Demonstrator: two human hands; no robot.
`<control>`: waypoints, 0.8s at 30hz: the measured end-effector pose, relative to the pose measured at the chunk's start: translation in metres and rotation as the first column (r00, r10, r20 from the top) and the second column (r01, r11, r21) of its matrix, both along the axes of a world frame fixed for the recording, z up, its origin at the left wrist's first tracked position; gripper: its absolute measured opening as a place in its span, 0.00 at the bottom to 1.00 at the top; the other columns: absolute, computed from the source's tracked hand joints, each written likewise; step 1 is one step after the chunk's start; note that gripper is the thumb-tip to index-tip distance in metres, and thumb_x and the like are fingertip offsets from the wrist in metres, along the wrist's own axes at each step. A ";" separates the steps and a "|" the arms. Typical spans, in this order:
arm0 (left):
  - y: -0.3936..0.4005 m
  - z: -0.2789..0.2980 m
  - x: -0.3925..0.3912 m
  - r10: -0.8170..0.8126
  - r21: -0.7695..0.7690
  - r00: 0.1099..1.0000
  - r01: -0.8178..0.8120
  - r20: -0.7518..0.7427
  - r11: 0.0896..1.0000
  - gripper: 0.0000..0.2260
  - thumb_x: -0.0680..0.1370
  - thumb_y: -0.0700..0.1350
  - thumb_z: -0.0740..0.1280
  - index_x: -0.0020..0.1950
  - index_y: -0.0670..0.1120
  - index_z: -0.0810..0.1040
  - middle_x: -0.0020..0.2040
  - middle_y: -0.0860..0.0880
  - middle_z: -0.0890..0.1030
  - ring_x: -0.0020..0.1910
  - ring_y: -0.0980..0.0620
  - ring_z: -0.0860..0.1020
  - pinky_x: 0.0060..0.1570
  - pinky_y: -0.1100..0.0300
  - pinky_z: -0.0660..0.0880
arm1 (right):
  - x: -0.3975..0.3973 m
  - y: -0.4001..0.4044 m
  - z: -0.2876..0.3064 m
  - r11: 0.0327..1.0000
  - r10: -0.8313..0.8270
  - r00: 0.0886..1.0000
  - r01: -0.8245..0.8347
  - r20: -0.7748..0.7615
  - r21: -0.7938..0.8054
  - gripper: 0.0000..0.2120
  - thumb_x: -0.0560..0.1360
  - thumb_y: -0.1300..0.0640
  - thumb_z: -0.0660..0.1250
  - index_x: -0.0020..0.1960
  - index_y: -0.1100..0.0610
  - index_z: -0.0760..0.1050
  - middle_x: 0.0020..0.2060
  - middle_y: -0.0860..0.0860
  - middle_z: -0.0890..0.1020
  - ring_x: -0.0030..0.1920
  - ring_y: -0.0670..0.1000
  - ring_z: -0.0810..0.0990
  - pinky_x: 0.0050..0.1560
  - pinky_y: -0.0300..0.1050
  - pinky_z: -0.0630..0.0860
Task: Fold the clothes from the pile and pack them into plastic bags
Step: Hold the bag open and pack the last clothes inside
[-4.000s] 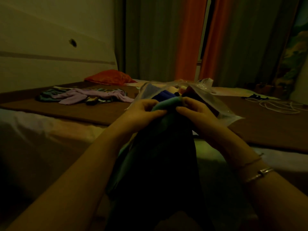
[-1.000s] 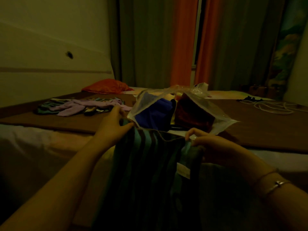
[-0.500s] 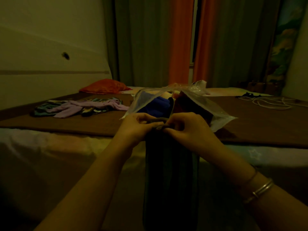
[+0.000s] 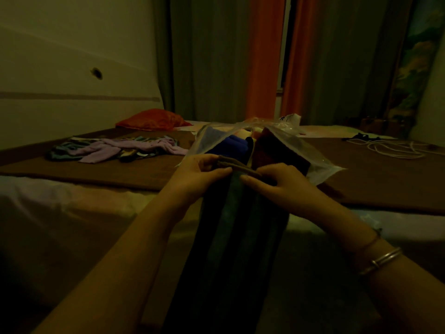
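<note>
Pinching garment [image 4: 240, 225] edge (both hands [image 4: 243, 177])

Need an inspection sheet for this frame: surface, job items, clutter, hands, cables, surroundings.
Surface: bed with a brown cover, pale sheet at the near edge.
Job's things: striped garment hangs from both hands; clear bag behind it holds blue and dark red clothes; pile of unfolded clothes lies at left.
Clutter: red cushion at the far side.
Hands: left hand and right hand pinch the garment's top edge, close together.
Cables: white cord coiled at right.
Surroundings: curtains, wall; dim light.
</note>
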State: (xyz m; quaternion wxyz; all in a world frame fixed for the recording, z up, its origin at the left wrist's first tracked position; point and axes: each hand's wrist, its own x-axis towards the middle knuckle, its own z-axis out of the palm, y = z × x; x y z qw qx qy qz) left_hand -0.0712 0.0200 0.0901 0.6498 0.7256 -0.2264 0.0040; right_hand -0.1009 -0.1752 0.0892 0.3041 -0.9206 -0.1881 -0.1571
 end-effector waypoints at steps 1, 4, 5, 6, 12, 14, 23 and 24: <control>0.004 -0.001 0.004 0.042 0.028 0.999 -0.043 0.019 0.999 0.08 0.77 0.37 0.66 0.55 0.44 0.80 0.51 0.45 0.84 0.51 0.49 0.82 0.51 0.57 0.79 | -0.001 -0.006 0.000 0.997 -0.021 0.999 0.017 -0.048 -0.081 0.21 0.72 0.35 0.58 0.41 0.52 0.78 0.32 0.51 0.78 0.30 0.47 0.75 0.32 0.37 0.66; 0.015 -0.006 0.015 0.133 0.108 0.988 -0.140 0.073 0.984 0.07 0.77 0.37 0.66 0.53 0.44 0.79 0.51 0.44 0.83 0.53 0.47 0.81 0.53 0.54 0.78 | -0.003 -0.018 -0.004 0.945 -0.100 0.995 0.099 0.013 -0.312 0.26 0.72 0.33 0.54 0.42 0.53 0.79 0.32 0.53 0.78 0.30 0.47 0.74 0.39 0.36 0.62; 0.017 -0.008 0.017 0.143 0.135 0.985 -0.154 0.093 0.979 0.06 0.77 0.36 0.66 0.53 0.44 0.79 0.51 0.43 0.82 0.53 0.46 0.81 0.54 0.52 0.78 | -0.003 -0.020 -0.006 0.920 -0.107 0.991 0.128 0.077 -0.371 0.23 0.74 0.35 0.56 0.43 0.51 0.79 0.32 0.51 0.78 0.32 0.44 0.73 0.44 0.37 0.63; 0.019 -0.010 0.020 0.159 0.160 0.981 -0.175 0.111 0.971 0.06 0.77 0.37 0.66 0.52 0.44 0.79 0.50 0.42 0.82 0.52 0.45 0.81 0.54 0.50 0.78 | -0.002 -0.020 -0.008 0.891 -0.098 0.983 0.155 0.154 -0.426 0.18 0.75 0.37 0.59 0.45 0.49 0.78 0.32 0.48 0.76 0.35 0.43 0.71 0.50 0.40 0.63; 0.019 -0.009 0.018 0.172 0.081 0.982 -0.178 0.080 0.981 0.04 0.80 0.41 0.63 0.50 0.49 0.76 0.52 0.42 0.80 0.52 0.46 0.80 0.51 0.50 0.77 | 0.008 -0.028 -0.012 0.958 -0.134 0.898 0.225 0.419 -0.177 0.16 0.67 0.46 0.73 0.44 0.48 0.66 0.53 0.46 0.68 0.58 0.47 0.65 0.57 0.42 0.63; 0.014 -0.003 0.012 0.126 0.010 0.988 -0.127 0.092 0.992 0.04 0.80 0.41 0.62 0.51 0.49 0.75 0.52 0.44 0.81 0.50 0.49 0.81 0.48 0.54 0.78 | 0.012 -0.033 -0.010 0.978 -0.200 0.930 0.173 0.308 0.112 0.18 0.66 0.51 0.75 0.46 0.53 0.68 0.57 0.49 0.68 0.58 0.47 0.69 0.55 0.36 0.70; 0.004 0.008 0.008 0.125 -0.235 0.983 -0.090 0.136 0.968 0.08 0.80 0.40 0.63 0.59 0.45 0.75 0.54 0.46 0.82 0.52 0.49 0.81 0.46 0.57 0.80 | 0.029 -0.032 -0.034 0.746 0.388 0.753 0.082 -0.531 0.661 0.35 0.67 0.57 0.76 0.70 0.54 0.64 0.59 0.52 0.78 0.56 0.53 0.80 0.49 0.44 0.80; 0.004 0.010 0.009 0.139 -0.276 0.980 -0.096 0.142 0.956 0.08 0.80 0.39 0.63 0.58 0.44 0.76 0.52 0.46 0.82 0.51 0.50 0.82 0.45 0.58 0.80 | 0.030 -0.032 -0.038 0.829 0.389 0.690 0.027 -0.611 0.558 0.34 0.65 0.54 0.77 0.67 0.53 0.67 0.60 0.52 0.78 0.58 0.52 0.80 0.53 0.45 0.79</control>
